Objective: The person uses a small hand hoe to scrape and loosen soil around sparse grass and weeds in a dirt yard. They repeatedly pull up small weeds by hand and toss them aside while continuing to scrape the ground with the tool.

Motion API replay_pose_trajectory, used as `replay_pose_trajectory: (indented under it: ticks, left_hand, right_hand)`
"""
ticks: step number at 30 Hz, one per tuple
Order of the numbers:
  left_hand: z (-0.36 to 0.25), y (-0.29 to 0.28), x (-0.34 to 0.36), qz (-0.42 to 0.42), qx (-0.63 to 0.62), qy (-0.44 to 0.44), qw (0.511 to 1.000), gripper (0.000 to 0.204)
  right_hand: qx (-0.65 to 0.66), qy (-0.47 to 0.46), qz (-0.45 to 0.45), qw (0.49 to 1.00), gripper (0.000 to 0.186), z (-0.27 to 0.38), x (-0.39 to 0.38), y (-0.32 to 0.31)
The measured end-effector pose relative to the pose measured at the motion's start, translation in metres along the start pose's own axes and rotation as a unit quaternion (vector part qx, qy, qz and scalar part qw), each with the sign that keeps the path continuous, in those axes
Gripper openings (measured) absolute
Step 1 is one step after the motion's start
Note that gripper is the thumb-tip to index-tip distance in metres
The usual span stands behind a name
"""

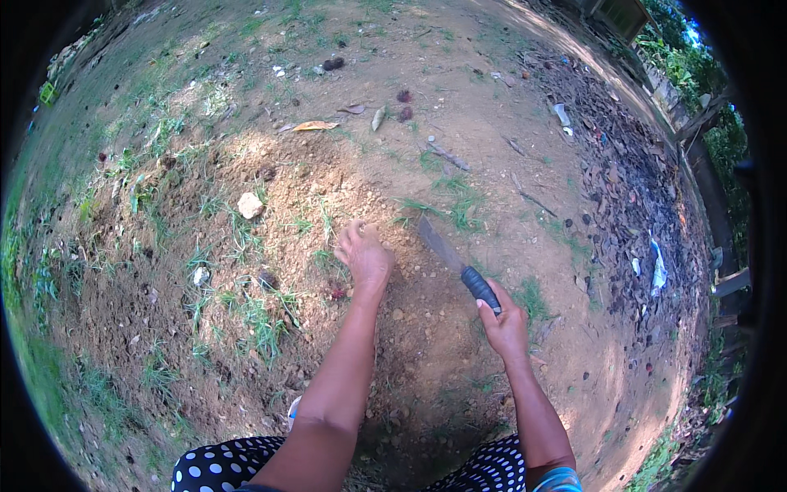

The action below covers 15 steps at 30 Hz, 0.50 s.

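Note:
My left hand [363,254] is over loose tan soil [311,189], its fingers bent and apart at the ground beside thin grass blades [326,217], with nothing visibly held. My right hand [504,324] grips the dark wrapped handle [479,289] of a long knife. Its worn metal blade [438,242] points forward-left toward a small grass tuft [410,205], to the right of my left fingers. A pale stone [250,205] lies to the left, and grass tufts [262,332] grow in the dug soil.
Dry leaves [316,125], sticks [449,157] and dark husks [404,111] lie farther ahead. A strip of dark leaf litter [615,205] with white scraps runs along the right, beside posts and greenery [725,139]. My polka-dot clothing [213,467] shows at the lower edge.

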State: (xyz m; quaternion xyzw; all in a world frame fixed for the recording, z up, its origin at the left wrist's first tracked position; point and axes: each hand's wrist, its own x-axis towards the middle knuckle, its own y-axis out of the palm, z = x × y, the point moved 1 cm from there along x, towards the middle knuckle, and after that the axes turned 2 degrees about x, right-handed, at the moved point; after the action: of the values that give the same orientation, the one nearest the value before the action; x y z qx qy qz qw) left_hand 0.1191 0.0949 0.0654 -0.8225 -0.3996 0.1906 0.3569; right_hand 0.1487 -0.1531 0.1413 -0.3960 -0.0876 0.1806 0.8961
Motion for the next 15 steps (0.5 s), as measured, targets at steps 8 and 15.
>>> replay_pose_trajectory:
  ticks: [8, 15]
  left_hand:
    - [0.015, -0.005, 0.007, 0.014, 0.016, -0.035, 0.999, 0.037]
    - [-0.005, 0.007, -0.010, 0.014, 0.011, 0.016, 1.000, 0.036]
  right_hand:
    - [0.325, 0.262, 0.038, 0.908, 0.042, -0.062, 0.020, 0.002]
    - [0.013, -0.039, -0.038, 0.998, 0.047, -0.045, 0.034, 0.061]
